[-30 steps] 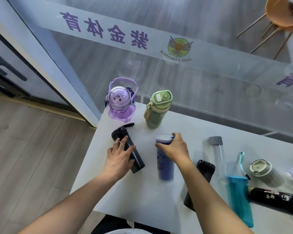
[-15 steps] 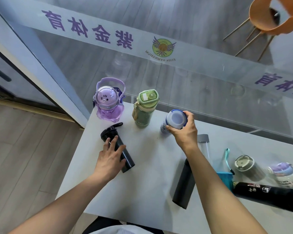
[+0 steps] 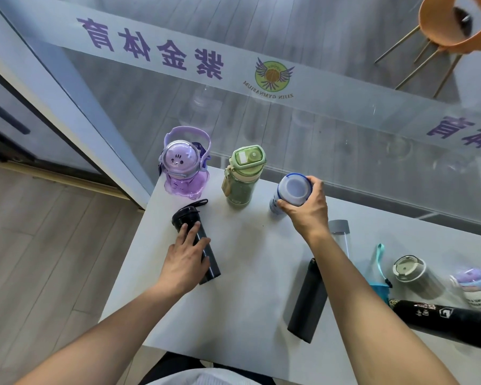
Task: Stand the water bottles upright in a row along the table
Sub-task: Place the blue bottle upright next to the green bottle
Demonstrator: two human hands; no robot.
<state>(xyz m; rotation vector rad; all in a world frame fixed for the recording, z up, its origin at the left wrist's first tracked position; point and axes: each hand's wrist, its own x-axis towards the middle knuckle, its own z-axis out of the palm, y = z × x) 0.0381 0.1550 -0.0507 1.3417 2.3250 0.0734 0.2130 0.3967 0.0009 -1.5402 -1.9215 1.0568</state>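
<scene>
Blue bottle [image 3: 290,193] upright (right hand [image 3: 307,211]).

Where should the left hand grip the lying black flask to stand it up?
Mid-barrel, from above. The black flask lies flat on the table, lid towards the glass, and the left hand already rests there. The loop at the lid looks too floppy to lift by.

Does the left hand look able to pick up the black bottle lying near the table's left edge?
Probably yes: the left hand already rests on the black bottle, with nothing between or crowding it.
</scene>
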